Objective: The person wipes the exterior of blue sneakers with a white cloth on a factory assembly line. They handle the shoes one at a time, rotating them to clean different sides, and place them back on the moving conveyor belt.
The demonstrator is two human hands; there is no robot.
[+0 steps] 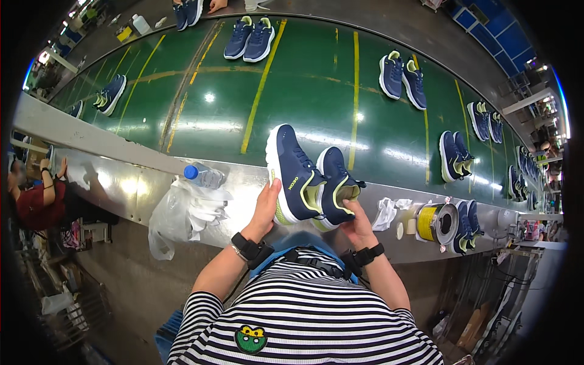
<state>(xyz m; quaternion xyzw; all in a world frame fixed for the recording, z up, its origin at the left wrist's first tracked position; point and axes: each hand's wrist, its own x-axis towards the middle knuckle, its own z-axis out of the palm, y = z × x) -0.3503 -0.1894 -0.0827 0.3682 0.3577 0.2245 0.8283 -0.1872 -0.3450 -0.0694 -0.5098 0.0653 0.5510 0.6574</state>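
A pair of navy sneakers with white soles and lime-green lining is held up in front of me, over the metal ledge at the belt's near edge. My left hand (266, 205) grips the left sneaker (292, 169) along its outer sole near the heel. That shoe is tilted, toe pointing away and its sole side turned left. My right hand (358, 222) holds the right sneaker (331, 176) at the heel, the thumb reaching toward its opening. The two shoes touch side by side. Most fingers of both hands are hidden behind the shoes.
A green conveyor belt (231, 131) with yellow lines carries several pairs of navy sneakers (403, 78). On the metal ledge are a clear bottle with a blue cap (205, 175), a white plastic bag (170, 213) and a yellow-banded can (437, 222). Another person (42, 194) sits at far left.
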